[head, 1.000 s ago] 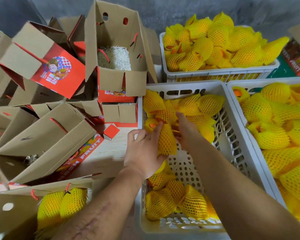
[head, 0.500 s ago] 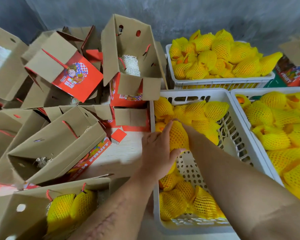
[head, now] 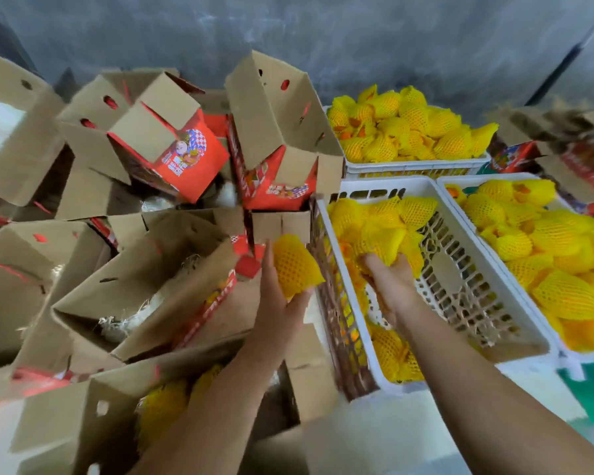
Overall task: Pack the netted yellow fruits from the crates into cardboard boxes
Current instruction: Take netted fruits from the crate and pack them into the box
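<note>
**One fruit out of the crate, most still to pack**

The left hand (head: 282, 296) holds a netted fruit (head: 295, 265) just outside the left wall of the near crate (head: 460, 303), above the cardboard boxes; its fingers lie along the fruit's far side and the thumb under it, cupping rather than squeezing. The right hand (head: 388, 282) is inside that crate, fingers curled up around a second netted fruit (head: 381, 238) in the heap at the crate's 11 o'clock corner.

How far along, judging from the layout: early. The open box (head: 93, 416) at 7 o'clock already has a few yellow fruits in it, partly hidden by the left forearm. The tilted box (head: 144, 286) at 9 o'clock shows only pale shredded padding. More boxes piled from 10 to 12 o'clock look unfilled.

The near crate is part-emptied, its perforated floor showing, with fruit left at both ends. The crate at 3 o'clock (head: 515, 269) and the back crate at 1 o'clock (head: 415, 166) are heaped full, so most of the packing remains.
</note>
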The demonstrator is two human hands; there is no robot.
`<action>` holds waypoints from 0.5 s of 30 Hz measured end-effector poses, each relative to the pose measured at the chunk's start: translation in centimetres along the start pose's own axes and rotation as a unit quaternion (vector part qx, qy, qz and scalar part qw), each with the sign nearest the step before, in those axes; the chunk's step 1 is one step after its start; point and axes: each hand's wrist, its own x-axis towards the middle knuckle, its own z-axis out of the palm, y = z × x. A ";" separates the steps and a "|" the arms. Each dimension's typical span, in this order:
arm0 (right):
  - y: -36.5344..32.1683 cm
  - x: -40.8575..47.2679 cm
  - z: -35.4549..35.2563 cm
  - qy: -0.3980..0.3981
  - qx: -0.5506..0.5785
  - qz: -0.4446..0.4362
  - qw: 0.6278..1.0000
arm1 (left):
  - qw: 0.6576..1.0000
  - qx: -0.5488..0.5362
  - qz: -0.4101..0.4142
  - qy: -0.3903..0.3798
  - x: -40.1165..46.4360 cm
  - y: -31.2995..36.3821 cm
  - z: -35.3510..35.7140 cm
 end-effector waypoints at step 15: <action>0.6 -21.8 12.8 -0.242 0.137 -0.042 0.960 | 0.997 -0.057 0.003 -0.054 -10.5 -0.2 -17.7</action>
